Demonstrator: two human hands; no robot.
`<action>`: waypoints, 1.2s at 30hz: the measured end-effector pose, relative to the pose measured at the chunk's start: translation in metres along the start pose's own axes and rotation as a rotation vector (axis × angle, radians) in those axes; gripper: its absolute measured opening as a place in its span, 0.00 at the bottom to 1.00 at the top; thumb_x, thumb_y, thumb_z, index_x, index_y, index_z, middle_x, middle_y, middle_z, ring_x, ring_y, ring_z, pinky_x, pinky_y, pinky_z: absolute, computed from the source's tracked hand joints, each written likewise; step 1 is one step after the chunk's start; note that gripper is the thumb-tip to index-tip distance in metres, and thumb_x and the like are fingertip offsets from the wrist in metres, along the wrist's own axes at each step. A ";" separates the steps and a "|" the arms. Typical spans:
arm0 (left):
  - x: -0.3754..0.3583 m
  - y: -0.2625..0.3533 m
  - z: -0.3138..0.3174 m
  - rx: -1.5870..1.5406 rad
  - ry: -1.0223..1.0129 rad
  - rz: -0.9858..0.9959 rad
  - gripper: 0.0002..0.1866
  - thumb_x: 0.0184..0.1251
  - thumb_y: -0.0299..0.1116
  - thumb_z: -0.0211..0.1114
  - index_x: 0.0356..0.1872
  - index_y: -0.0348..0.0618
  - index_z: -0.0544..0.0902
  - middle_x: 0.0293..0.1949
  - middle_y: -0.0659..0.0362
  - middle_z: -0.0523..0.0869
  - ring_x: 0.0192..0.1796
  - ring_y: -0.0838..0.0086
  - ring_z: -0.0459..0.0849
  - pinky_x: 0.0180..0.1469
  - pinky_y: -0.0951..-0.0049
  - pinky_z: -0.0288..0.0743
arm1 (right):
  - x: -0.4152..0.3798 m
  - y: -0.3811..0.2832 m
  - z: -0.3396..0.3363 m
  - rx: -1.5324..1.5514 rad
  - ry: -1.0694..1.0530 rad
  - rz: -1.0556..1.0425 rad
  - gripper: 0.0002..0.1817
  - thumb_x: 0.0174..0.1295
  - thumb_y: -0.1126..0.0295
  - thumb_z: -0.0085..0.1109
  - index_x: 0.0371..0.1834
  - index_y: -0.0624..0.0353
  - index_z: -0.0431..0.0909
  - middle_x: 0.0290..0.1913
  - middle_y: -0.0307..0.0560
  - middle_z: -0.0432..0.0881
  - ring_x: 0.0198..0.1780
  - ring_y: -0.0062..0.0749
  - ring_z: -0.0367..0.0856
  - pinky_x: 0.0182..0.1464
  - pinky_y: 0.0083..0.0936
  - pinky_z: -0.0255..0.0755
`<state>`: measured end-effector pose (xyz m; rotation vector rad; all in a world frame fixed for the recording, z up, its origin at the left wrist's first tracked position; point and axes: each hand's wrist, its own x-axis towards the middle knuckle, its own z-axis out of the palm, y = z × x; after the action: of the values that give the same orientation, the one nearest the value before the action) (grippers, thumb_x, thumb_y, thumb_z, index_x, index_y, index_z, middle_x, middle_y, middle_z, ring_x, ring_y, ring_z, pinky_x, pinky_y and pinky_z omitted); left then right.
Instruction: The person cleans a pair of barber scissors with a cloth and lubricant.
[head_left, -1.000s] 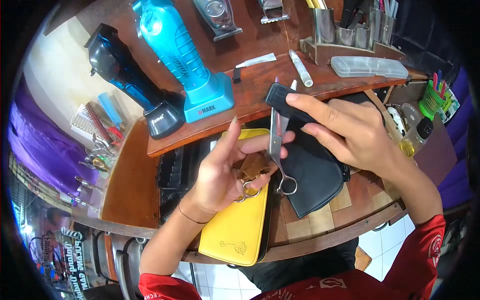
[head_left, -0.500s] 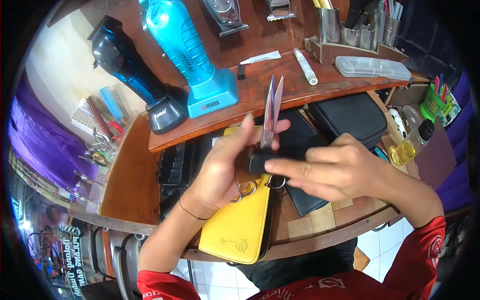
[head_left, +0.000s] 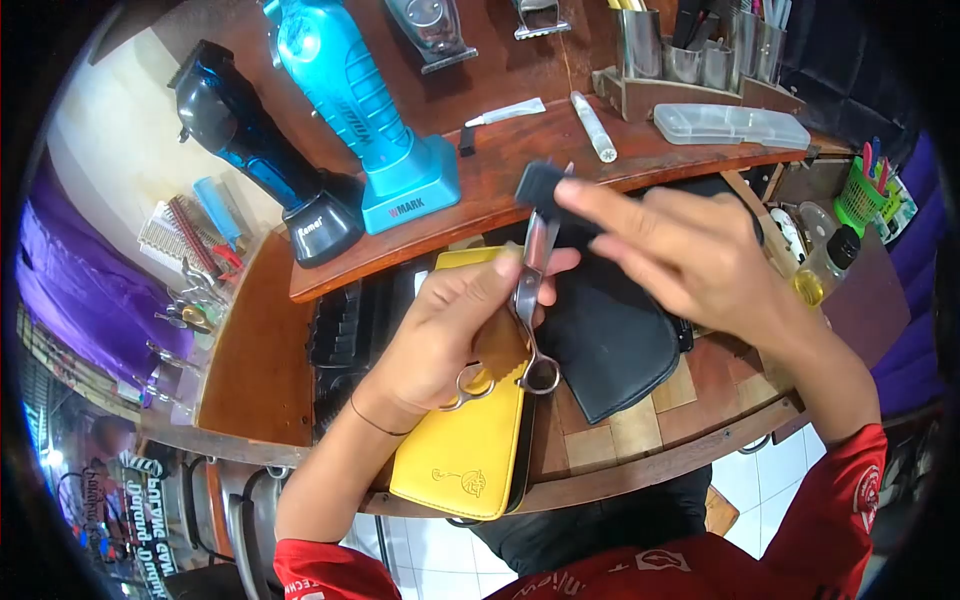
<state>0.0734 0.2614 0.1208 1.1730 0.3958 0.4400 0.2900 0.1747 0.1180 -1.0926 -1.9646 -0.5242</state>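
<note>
My left hand (head_left: pixel 445 320) is closed round the middle of a pair of steel scissors (head_left: pixel 529 300), with the blades pointing up and the finger rings hanging down. My right hand (head_left: pixel 690 255) pinches a small black rectangular pad (head_left: pixel 540 186) that covers much of the upper blades; what it is made of is not plain. Under the left hand a yellow zip case (head_left: pixel 455 455) lies over the drawer. A black case (head_left: pixel 615 350) rests on the wooden surface below my right hand.
On the shelf (head_left: pixel 480 205) stand a black hair clipper (head_left: pixel 245 140) and a turquoise clipper (head_left: pixel 350 110) in its stand. A white tube (head_left: pixel 593 127) and a clear plastic box (head_left: pixel 730 126) lie farther right. An oil bottle (head_left: pixel 826 265) stands at the right.
My right hand has moved the black pad up from the scissors' handles to the upper blades. The blades now stand closer together, and the view has shifted slightly.
</note>
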 end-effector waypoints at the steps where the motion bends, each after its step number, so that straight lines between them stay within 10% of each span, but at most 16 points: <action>1: 0.000 0.000 0.000 0.073 -0.005 -0.008 0.18 0.75 0.40 0.52 0.46 0.34 0.81 0.48 0.58 0.83 0.41 0.83 0.78 0.44 0.81 0.72 | 0.003 0.000 -0.006 -0.043 -0.030 0.042 0.28 0.52 0.77 0.66 0.60 0.54 0.76 0.18 0.43 0.69 0.17 0.30 0.69 0.20 0.25 0.62; 12: 0.000 -0.011 -0.014 0.083 -0.118 0.069 0.16 0.72 0.33 0.56 0.52 0.32 0.79 0.46 0.54 0.83 0.41 0.77 0.83 0.46 0.77 0.78 | -0.002 -0.009 -0.005 -0.018 -0.135 -0.161 0.34 0.43 0.74 0.71 0.60 0.53 0.77 0.17 0.35 0.61 0.14 0.20 0.64 0.15 0.22 0.58; 19: -0.002 -0.005 0.000 0.122 -0.052 0.147 0.19 0.70 0.39 0.59 0.53 0.33 0.79 0.37 0.61 0.79 0.35 0.82 0.77 0.35 0.82 0.74 | 0.007 -0.006 -0.014 0.020 0.045 0.172 0.24 0.55 0.81 0.60 0.59 0.65 0.75 0.37 0.55 0.84 0.33 0.37 0.84 0.36 0.25 0.75; 25: -0.008 0.000 -0.001 0.178 0.063 0.319 0.18 0.71 0.35 0.59 0.57 0.39 0.79 0.34 0.65 0.78 0.32 0.86 0.75 0.33 0.85 0.68 | 0.005 -0.014 -0.012 0.065 0.066 -0.001 0.24 0.53 0.79 0.62 0.56 0.69 0.76 0.27 0.50 0.80 0.21 0.33 0.76 0.23 0.24 0.68; 31: -0.011 0.004 0.008 0.946 0.338 0.637 0.13 0.59 0.27 0.69 0.43 0.31 0.82 0.29 0.60 0.78 0.22 0.83 0.74 0.24 0.82 0.66 | -0.001 -0.020 -0.004 0.064 -0.011 -0.205 0.25 0.48 0.75 0.66 0.54 0.65 0.79 0.17 0.37 0.63 0.13 0.24 0.65 0.14 0.24 0.57; 36: -0.010 0.002 0.007 0.950 0.272 0.418 0.21 0.53 0.31 0.74 0.47 0.33 0.80 0.27 0.59 0.75 0.27 0.79 0.79 0.28 0.78 0.70 | 0.000 -0.012 0.003 0.070 -0.057 0.052 0.28 0.53 0.79 0.64 0.61 0.62 0.74 0.18 0.43 0.67 0.17 0.29 0.66 0.19 0.25 0.60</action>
<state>0.0685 0.2516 0.1261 2.1484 0.6282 0.8236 0.2785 0.1699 0.1164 -1.1222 -1.9828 -0.3978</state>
